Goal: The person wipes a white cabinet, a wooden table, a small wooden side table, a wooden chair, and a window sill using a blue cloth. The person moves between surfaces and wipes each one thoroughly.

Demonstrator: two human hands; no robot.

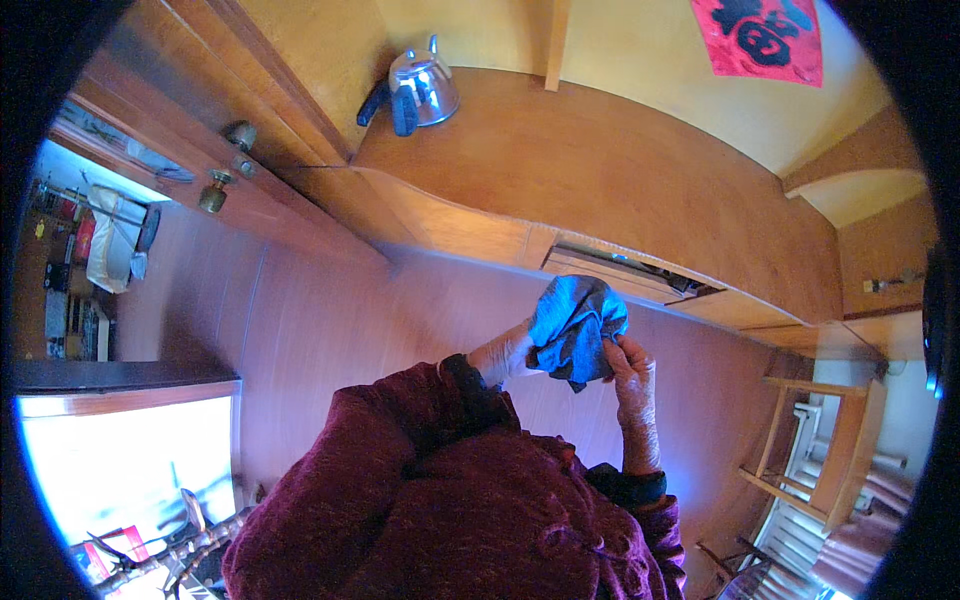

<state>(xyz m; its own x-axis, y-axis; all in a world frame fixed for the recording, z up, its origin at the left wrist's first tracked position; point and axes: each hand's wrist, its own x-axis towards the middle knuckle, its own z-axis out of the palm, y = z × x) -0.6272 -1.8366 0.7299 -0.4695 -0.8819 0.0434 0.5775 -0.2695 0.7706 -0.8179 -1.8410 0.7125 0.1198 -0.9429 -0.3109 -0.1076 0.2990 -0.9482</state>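
Observation:
A crumpled blue-grey cloth (577,326) is held up in front of my chest, between both hands. My left hand (510,356) is at the cloth's left side, its fingers mostly hidden by the fabric. At the right edge, my right hand (630,364) pinches the cloth between thumb and fingers. Beyond the cloth stands a wooden cabinet (600,180) with a drawer (630,274) partly open; small dark items show inside it. A shiny metal kettle (431,86) with a black handle rests at the far left of the cabinet top.
A wooden door (300,217) with a brass knob is at the left. A wooden stool (840,450) and a white slatted frame (787,547) stand at the lower right. Bare branches (180,547) are at the lower left. A red paper with black characters (765,37) hangs on the wall.

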